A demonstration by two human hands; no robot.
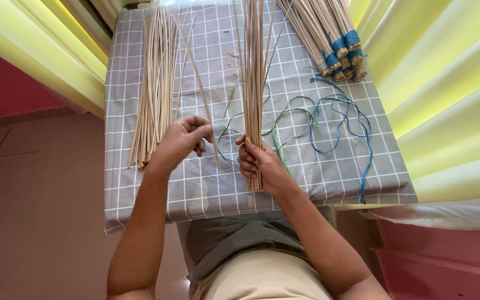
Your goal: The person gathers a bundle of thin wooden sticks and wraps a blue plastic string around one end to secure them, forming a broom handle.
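In the middle of the frame, right hand (262,164) closed tight around a bunch of long thin pale wooden sticks (254,72), bunch standing up the frame toward the top edge. Just left of it, left hand (181,141) pinching one single thin pale stick (204,97) between fingertips, tilted. Underneath, grey cloth with white square lines (206,183). On the left side of the cloth, loose flat pile of pale sticks (154,83). In the upper right, stick bundles tied with blue string (334,39). Right of the hands, loose green and blue strings (329,122) curled on the cloth.
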